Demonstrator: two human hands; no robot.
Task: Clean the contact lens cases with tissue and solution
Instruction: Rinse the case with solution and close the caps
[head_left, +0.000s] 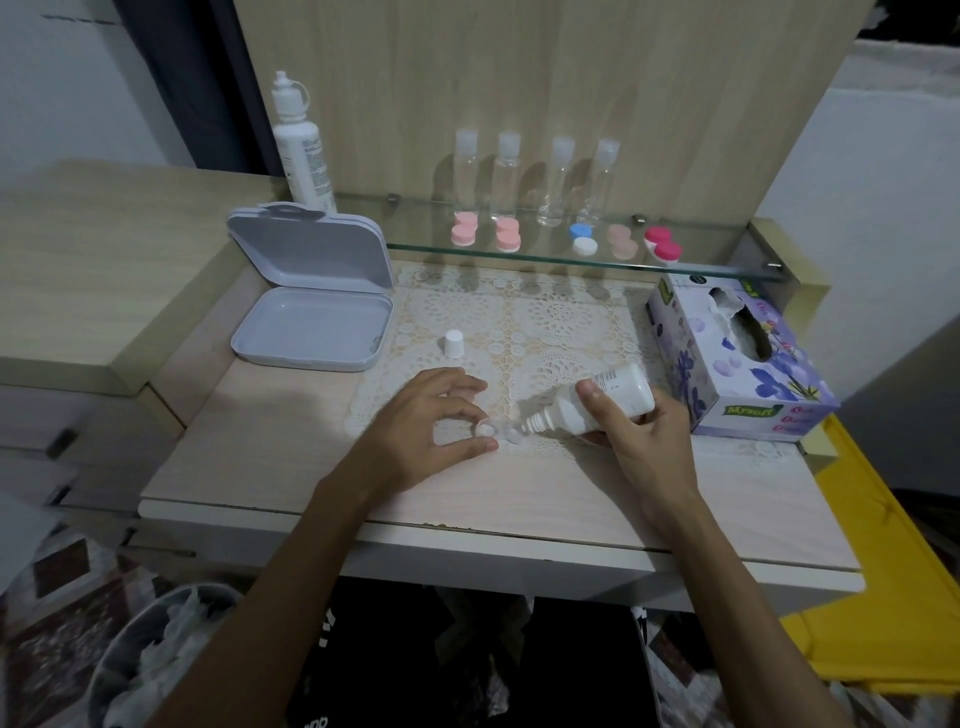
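Observation:
A clear contact lens case (501, 432) lies on the lace mat (550, 322) near the table's front. My left hand (434, 423) pinches its left well between thumb and fingers. My right hand (641, 434) grips a small white solution bottle (597, 397), tipped on its side with the nozzle pointing at the case's right well. The bottle's white cap (453, 343) stands on the mat behind my left hand. A purple floral tissue box (737, 358) sits at the right.
An open grey box (311, 296) stands at the left. On the glass shelf (717, 267) are several clear bottles, a row of coloured lens cases (566, 239) and a tall white bottle (304, 150). A bin with crumpled tissue (161, 660) sits below left.

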